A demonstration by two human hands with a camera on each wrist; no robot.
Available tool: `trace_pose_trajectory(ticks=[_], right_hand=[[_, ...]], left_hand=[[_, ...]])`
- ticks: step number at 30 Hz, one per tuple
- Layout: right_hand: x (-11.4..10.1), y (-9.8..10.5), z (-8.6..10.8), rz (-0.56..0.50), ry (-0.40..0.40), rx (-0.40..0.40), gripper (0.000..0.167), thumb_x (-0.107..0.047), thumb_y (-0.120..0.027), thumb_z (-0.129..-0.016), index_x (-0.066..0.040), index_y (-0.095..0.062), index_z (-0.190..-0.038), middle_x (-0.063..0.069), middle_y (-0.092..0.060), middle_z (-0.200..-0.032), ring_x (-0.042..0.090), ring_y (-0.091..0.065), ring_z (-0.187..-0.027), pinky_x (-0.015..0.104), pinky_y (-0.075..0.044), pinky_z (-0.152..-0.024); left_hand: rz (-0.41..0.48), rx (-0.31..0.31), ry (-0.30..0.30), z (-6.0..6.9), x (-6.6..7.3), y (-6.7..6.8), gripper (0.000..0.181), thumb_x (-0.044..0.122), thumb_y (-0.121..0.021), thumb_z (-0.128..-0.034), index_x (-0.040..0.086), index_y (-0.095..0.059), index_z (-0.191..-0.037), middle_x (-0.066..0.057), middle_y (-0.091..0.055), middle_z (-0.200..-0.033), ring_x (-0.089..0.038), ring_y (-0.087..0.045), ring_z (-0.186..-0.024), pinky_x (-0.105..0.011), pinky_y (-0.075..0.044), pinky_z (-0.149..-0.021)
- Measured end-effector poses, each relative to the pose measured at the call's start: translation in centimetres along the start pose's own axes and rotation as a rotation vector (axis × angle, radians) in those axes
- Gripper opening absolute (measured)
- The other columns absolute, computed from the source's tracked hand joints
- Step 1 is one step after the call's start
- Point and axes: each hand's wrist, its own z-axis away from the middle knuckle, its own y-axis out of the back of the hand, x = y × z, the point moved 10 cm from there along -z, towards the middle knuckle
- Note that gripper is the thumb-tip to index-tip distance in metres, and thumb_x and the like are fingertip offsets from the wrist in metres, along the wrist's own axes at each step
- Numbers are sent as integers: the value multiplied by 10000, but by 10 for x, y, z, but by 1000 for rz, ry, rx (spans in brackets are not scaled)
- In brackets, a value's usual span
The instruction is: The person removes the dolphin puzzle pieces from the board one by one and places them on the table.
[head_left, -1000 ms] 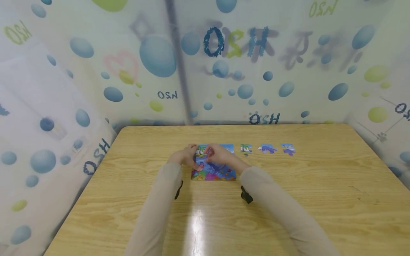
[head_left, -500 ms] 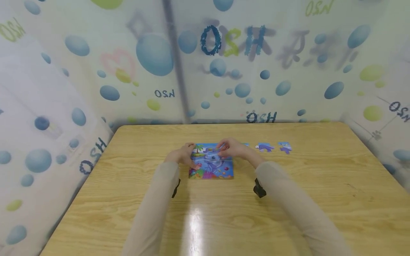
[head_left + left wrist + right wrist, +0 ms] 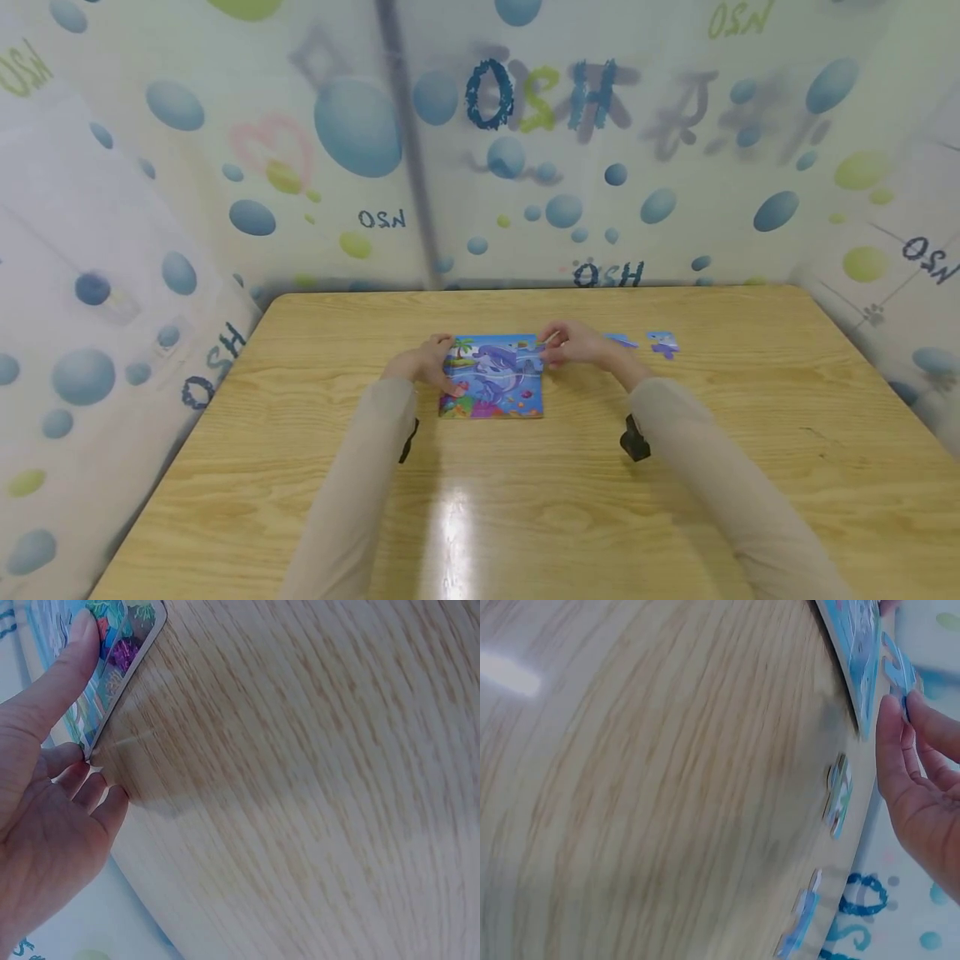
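A jigsaw puzzle board [image 3: 491, 402] with a dolphin picture lies flat on the table. At its left edge my left hand [image 3: 427, 365] grips it, the thumb on the picture and the fingertips at the side, as the left wrist view shows. My right hand [image 3: 576, 343] is by the board's upper right corner. In the right wrist view, its thumb and fingers pinch a blue puzzle piece [image 3: 898, 671] held tilted on edge. Loose pieces lie right of the board: a purple-blue piece [image 3: 621, 340], partly behind my right hand, and a blue dolphin piece [image 3: 663, 343].
The wooden table [image 3: 517, 492] extends on all sides of the board. A patterned curtain [image 3: 562, 167] stands behind its far edge. The right wrist view has two loose puzzle pieces, one greenish [image 3: 840, 796] and one blue [image 3: 801, 921], near the far edge.
My right hand has moved right, from over the board's left half to its right edge, uncovering the dolphin picture. My left hand keeps its place on the board. The head view has shifted slightly.
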Motion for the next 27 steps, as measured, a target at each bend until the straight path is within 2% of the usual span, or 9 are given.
trace_pose_trajectory(ticks=[6,13,18,27], right_hand=[[13,15,7,-28,-22,4,287,-20,-569,-876,102,-482,-1121,43,-574,-830,81,-603,-683,274,-550,-736],[22,23,21,-24,-55,-6,318,-6,-561,-877,141,-469,-1144,78,-612,-857,80,-619,-699,302,-551,-774],[29,26,26,-46,-79,-5,386,10,-581,-860,167,-434,-1181,57,-585,-850,60,-615,-690,248,-552,-742],[45,29,32,-58,-132,4,403,28,-610,-832,124,-413,-1171,58,-609,-824,69,-630,-683,217,-553,-695]], left_hand=[[7,4,3,0,0,0,993,351,-715,-772,50,-78,-1473,-144,-53,-1533,-331,-80,-1413,-519,-194,-1119],[5,1,3,-1,0,1,992,346,-710,-778,47,-69,-1473,-146,-44,-1534,-333,-76,-1413,-522,-204,-1114],[-3,-1,12,0,0,0,990,349,-709,-779,53,-69,-1474,-139,-41,-1537,-327,-73,-1416,-521,-201,-1116],[0,-2,19,0,0,0,988,353,-708,-779,59,-71,-1475,-132,-41,-1539,-323,-77,-1417,-517,-195,-1120]])
